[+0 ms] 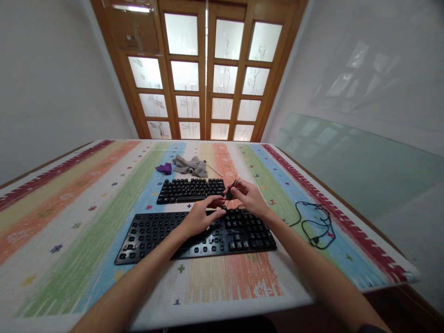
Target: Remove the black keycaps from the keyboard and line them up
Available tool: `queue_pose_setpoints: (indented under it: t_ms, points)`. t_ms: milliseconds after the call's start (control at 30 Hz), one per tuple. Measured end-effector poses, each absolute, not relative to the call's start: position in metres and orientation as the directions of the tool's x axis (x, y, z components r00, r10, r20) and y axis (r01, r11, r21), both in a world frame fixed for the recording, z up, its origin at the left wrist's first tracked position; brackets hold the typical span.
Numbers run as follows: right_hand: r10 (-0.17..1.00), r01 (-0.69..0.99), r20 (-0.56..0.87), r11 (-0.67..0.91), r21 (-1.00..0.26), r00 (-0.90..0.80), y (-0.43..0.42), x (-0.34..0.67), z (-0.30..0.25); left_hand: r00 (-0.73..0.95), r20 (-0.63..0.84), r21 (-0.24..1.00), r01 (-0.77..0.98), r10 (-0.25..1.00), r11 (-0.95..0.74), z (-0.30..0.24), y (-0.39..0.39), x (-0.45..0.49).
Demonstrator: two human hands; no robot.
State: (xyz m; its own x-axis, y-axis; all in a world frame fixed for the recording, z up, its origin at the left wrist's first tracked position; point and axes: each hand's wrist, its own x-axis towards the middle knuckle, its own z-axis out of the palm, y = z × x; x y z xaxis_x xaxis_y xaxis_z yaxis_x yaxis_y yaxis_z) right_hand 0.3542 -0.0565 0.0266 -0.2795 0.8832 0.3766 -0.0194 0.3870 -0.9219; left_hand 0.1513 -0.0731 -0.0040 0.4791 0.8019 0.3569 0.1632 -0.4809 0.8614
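A black keyboard [215, 238] lies in front of me, with bare key sockets across its left and middle and several keycaps still on its right side. Above its upper edge my right hand [249, 196] pinches a small wire keycap puller [229, 194], with a dark body and thin wires showing past the fingers. My left hand [201, 215] hovers over the keyboard, thumb and index apart, fingertips close to the puller. Whether those fingertips touch it is hard to see. Loose black keycaps [190, 188] stand in rows just behind the keyboard.
A grey cloth [190, 165] and a purple cloth [164, 169] lie behind the keycaps, with a thin rod [213, 169] beside them. A coiled black cable [317, 222] rests at the right. Striped cloth covers the table [86, 208]; wooden glass doors [204, 74] stand beyond.
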Motion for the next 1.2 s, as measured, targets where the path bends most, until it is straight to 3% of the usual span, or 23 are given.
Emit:
queue_pose_setpoints:
  t_ms: [133,300,400,500,633,767,1000,1200]
  points:
    - [0.846,-0.076,0.431,0.43,-0.899,-0.314,-0.063,0.359,0.028,0.484,0.266,0.955,-0.014,0.833,-0.297,-0.001,-0.073,0.158]
    - [0.848,-0.115,0.42,0.405,-0.907,-0.323,-0.067,0.367,0.02,0.569,0.171,0.985,-0.092,0.805,-0.144,0.001,-0.074,0.161]
    - [0.869,-0.091,0.411,0.402,-0.911,-0.275,-0.067,0.371,0.015,0.565,0.151,0.988,-0.066,0.811,-0.138,0.004,-0.075,0.161]
    - [0.893,-0.107,0.403,0.388,-0.915,-0.201,-0.067,0.372,0.012,0.509,0.196,0.971,0.022,0.838,-0.24,0.008,-0.076,0.163]
    - [0.911,-0.144,0.401,0.386,-0.911,-0.097,-0.068,0.372,0.013,0.477,0.315,0.878,0.182,0.821,-0.443,0.016,-0.075,0.168]
    - [0.917,-0.165,0.398,0.389,-0.906,-0.023,-0.066,0.374,0.016,0.492,0.45,0.755,0.235,0.745,-0.612,0.026,-0.067,0.173]
    - [0.888,-0.126,0.39,0.428,-0.895,0.245,-0.052,0.394,0.015,0.431,0.607,0.535,0.401,0.668,-0.744,0.049,-0.017,0.189]
    - [0.875,-0.086,0.378,0.421,-0.903,0.303,-0.047,0.403,0.011,0.627,0.449,0.282,0.576,0.636,-0.767,0.035,0.046,0.216]
